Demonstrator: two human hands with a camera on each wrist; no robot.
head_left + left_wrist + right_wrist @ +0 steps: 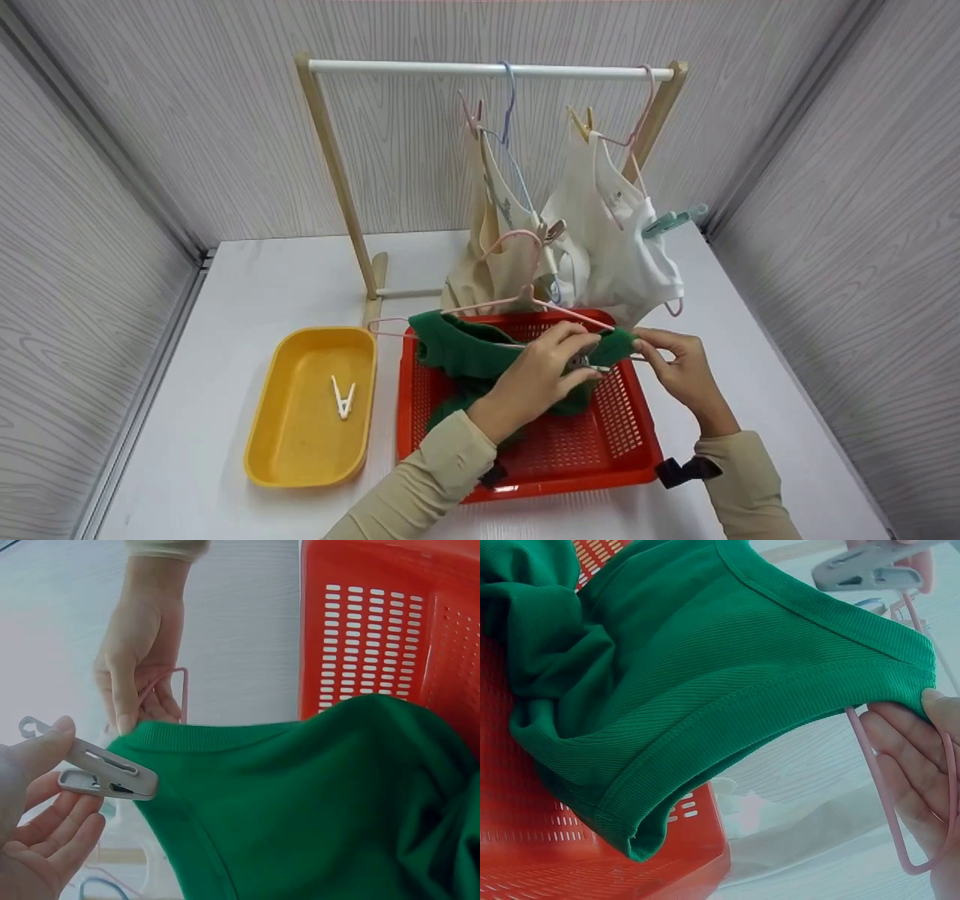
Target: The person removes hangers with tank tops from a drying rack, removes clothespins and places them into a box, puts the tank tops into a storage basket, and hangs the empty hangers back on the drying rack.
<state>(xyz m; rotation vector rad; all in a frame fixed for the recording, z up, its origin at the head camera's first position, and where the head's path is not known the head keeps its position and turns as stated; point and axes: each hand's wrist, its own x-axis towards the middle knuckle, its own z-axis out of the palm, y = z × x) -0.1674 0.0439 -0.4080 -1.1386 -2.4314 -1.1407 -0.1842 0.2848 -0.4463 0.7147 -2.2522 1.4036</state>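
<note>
You have 2 pale tops (637, 251) pegged on the rack (405, 67), while the green top (469, 349), on its hanger (528, 294) over the basket (562, 490), looks unpegged: your right hand (681, 373) pinches it, your left hand (540, 375) pinches a grey peg (144, 781), and 1 white peg (344, 409) lies in the tray (300, 480).

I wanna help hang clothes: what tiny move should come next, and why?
Probably clip the gray clothespin to the green top, over the pink hanger: the left grip holds that clothespin, unclipped, by the shoulder that the right grip pinches. The white top wears clips too.
</note>
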